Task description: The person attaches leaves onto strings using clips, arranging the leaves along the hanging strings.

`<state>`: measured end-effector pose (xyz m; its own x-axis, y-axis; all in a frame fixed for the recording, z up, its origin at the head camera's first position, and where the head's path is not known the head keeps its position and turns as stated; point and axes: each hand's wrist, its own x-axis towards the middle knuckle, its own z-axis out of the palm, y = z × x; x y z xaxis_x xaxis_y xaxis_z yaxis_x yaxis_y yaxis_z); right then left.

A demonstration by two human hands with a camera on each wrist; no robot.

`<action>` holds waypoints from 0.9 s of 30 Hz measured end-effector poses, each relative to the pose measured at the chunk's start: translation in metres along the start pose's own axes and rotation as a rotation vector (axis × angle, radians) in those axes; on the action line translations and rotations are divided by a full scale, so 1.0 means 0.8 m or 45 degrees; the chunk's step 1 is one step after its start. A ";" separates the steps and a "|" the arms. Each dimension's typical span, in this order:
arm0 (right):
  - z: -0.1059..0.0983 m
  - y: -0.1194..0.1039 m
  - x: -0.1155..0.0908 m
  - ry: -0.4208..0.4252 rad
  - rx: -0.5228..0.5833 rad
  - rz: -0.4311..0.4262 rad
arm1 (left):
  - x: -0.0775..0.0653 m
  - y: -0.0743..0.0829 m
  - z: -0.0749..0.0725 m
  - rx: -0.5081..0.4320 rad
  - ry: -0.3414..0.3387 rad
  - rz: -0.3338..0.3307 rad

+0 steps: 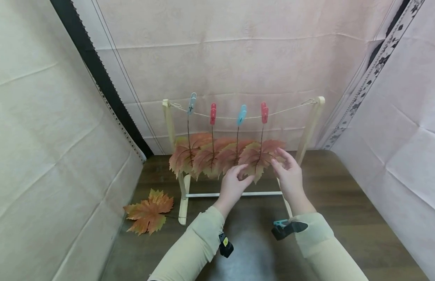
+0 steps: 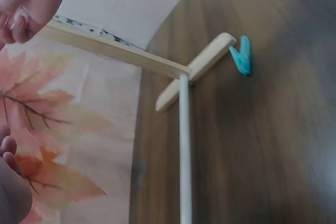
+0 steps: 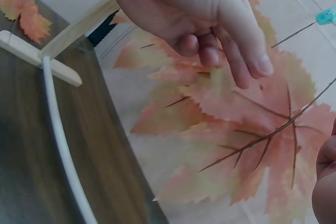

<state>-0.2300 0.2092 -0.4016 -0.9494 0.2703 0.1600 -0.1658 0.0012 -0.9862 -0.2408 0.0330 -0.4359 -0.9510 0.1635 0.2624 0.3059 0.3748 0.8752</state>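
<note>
Four-legged details aside, a small wooden drying rack (image 1: 310,130) carries a string with several artificial maple leaves hanging by their stems from red and blue clothespins. My left hand (image 1: 234,185) is at the lower left of the rightmost hanging leaf (image 1: 252,156), its thumb and fingers apart. In the right wrist view that left hand (image 3: 210,19) overlaps the leaves with loosely bent fingers. My right hand (image 1: 290,177) is beside the same leaf's right edge, thumb and forefinger spread. The rightmost red clothespin (image 1: 264,113) grips this leaf's stem above both hands.
An orange-green maple leaf (image 1: 148,212) lies on the dark wooden table (image 1: 344,203), left of the rack. A loose blue clothespin (image 2: 242,56) lies near the rack's right foot. A white crossbar (image 1: 203,194) joins the feet. Pale cloth hangs behind and on both sides.
</note>
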 end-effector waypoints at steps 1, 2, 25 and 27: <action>-0.001 0.003 0.000 0.004 -0.005 0.003 | -0.001 -0.004 -0.001 0.007 -0.008 -0.003; -0.002 0.007 -0.001 0.007 -0.007 0.005 | -0.003 -0.007 -0.002 0.019 -0.017 -0.004; -0.026 0.069 -0.013 -0.135 -0.374 0.052 | -0.036 -0.078 -0.026 0.280 -0.107 0.048; -0.031 0.074 -0.013 -0.176 -0.429 0.063 | -0.039 -0.087 -0.032 0.300 -0.122 0.034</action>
<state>-0.2235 0.2305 -0.4625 -0.9849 0.1454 0.0937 -0.0438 0.3147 -0.9482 -0.2333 -0.0213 -0.4944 -0.9372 0.2579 0.2350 0.3439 0.5693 0.7467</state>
